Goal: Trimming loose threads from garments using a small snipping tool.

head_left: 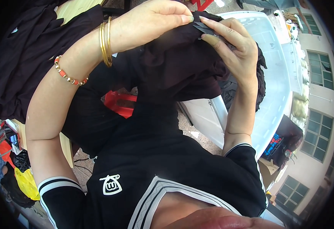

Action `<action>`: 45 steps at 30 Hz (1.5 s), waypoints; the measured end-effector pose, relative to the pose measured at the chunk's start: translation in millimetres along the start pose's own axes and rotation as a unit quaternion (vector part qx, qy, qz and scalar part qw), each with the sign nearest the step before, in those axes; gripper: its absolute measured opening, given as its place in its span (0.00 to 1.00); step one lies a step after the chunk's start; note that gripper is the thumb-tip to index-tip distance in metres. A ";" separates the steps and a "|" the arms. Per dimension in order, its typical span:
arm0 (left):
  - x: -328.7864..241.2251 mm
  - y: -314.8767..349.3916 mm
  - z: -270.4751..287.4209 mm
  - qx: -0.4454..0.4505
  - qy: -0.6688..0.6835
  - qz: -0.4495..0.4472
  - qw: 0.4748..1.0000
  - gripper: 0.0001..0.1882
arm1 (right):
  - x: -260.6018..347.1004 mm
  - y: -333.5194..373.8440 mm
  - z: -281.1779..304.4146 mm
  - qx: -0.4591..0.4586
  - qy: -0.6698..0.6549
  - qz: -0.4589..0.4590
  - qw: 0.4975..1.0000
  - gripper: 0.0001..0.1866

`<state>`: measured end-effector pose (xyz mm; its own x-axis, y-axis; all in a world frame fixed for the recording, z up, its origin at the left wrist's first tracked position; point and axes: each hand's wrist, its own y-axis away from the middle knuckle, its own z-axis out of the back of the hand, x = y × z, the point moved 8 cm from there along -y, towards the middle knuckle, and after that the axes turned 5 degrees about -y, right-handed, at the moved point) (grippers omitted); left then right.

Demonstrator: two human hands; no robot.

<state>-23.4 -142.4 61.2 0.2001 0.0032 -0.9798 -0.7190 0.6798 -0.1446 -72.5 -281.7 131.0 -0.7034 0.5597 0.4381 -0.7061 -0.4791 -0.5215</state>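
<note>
Up at the top of the view, my left hand [161, 18] pinches the edge of a black garment [186, 68] between thumb and fingertips. My right hand [235, 47] is closed beside it, its forefinger almost meeting the left fingertips at the cloth. Grey-black pointed blades, which look like thread snips [206, 29], show between the right thumb and forefinger; the rest of them is hidden in the hand. A yellowish cover appears to be on the right thumb. The garment hangs below both hands and over my lap.
A large pale plastic tub [276, 72] stands at the right, with dark cloth [232, 93] inside. Another heap of dark cloth [33, 49] lies on a wooden table [75, 11] at left. Below the garment shows a red stool [119, 104]. A yellow bag [26, 184] sits lower left.
</note>
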 end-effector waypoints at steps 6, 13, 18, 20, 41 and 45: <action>2.0 -2.5 0.8 -0.002 -0.008 -0.023 1.000 0.13 | -3.3 2.3 1.7 -0.002 -0.004 -0.006 1.000 0.18; 4.3 -6.6 2.8 0.017 0.000 0.010 1.000 0.12 | -31.8 8.9 -9.5 -0.061 -0.200 -0.153 0.966 0.22; 4.4 -0.7 -4.0 -0.008 0.033 0.050 0.998 0.14 | -40.2 17.5 -17.6 -0.002 -0.225 -0.190 0.956 0.10; 11.3 -0.4 -0.2 0.008 0.040 0.062 0.997 0.14 | -43.1 19.5 -3.5 -0.090 -0.280 -0.219 0.930 0.06; 12.5 -2.7 5.4 0.015 0.120 0.087 0.989 0.13 | -5.1 -2.9 12.7 -0.007 -0.021 -0.045 0.999 0.16; 15.0 -0.1 7.0 -0.016 0.099 0.093 0.991 0.13 | -2.4 1.7 -0.5 -0.007 -0.001 -0.020 1.000 0.18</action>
<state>-15.7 -137.3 47.5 -0.0709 -0.0195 -0.9973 -0.7525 0.6573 0.0406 -72.0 -283.5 128.8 -0.6751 0.5762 0.4608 -0.7322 -0.4470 -0.5138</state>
